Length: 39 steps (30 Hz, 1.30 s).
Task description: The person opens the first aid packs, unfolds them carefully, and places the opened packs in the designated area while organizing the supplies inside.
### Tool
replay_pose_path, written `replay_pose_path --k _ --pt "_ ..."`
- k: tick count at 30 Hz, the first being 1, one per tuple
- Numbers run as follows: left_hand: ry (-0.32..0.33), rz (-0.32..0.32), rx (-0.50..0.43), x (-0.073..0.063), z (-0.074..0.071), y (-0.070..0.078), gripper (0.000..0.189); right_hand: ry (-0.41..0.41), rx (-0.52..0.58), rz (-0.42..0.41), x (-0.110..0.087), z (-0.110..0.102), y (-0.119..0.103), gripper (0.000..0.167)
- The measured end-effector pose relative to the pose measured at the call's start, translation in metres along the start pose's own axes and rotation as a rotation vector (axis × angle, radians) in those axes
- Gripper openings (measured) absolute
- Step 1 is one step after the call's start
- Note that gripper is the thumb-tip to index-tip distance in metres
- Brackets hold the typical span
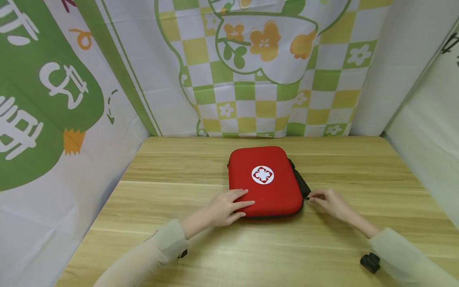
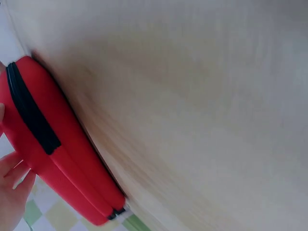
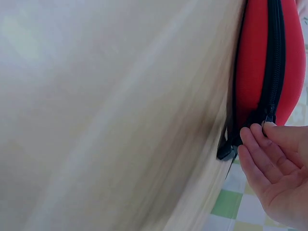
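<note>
Right hand (image 1: 331,204), thumb and forefinger pinching the zipper pull (image 3: 266,123) at the near right corner of the red case (image 1: 267,199); left hand (image 1: 226,208), fingers spread, resting on the case's near left part. The case lies on the surface (image 1: 172,191), a black strap (image 1: 301,181) along its right side.

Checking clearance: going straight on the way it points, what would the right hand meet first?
Probably the red case, at its near right corner, just past the zipper pull the right hand pinches. The black strap sits close by, so exact first contact is unclear.
</note>
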<state>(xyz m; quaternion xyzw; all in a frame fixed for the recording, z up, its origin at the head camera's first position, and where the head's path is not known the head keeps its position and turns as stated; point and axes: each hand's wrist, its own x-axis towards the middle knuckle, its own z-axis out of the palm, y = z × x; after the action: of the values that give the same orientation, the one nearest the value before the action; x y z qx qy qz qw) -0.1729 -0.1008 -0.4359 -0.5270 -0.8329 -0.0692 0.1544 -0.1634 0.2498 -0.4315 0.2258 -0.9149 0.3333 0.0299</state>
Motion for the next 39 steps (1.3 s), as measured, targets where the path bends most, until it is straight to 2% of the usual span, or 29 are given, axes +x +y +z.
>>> replay_pose_path --k 7,14,21,28,32,39 --pt "0.044 0.059 -0.015 -0.004 0.001 0.015 0.038 0.000 -0.006 0.022 0.021 -0.003 0.011 0.009" --pt "0.095 0.098 0.007 0.000 0.006 0.024 0.037 -0.010 0.011 0.035 0.038 -0.004 0.020 0.012" --pt "0.066 0.056 -0.034 0.003 0.007 0.025 0.035 -0.022 0.018 0.029 0.045 -0.003 0.021 0.012" --pt "0.033 0.046 -0.028 0.005 0.006 0.024 0.037 -0.007 -0.012 0.000 0.035 -0.002 0.023 0.006" --pt "0.013 0.041 -0.032 0.005 0.005 0.025 0.037 -0.028 -0.014 0.018 0.023 -0.001 0.021 0.008" --pt "-0.042 0.020 -0.036 0.007 0.002 0.021 0.038 -0.046 -0.005 -0.015 -0.001 0.004 0.009 0.007"
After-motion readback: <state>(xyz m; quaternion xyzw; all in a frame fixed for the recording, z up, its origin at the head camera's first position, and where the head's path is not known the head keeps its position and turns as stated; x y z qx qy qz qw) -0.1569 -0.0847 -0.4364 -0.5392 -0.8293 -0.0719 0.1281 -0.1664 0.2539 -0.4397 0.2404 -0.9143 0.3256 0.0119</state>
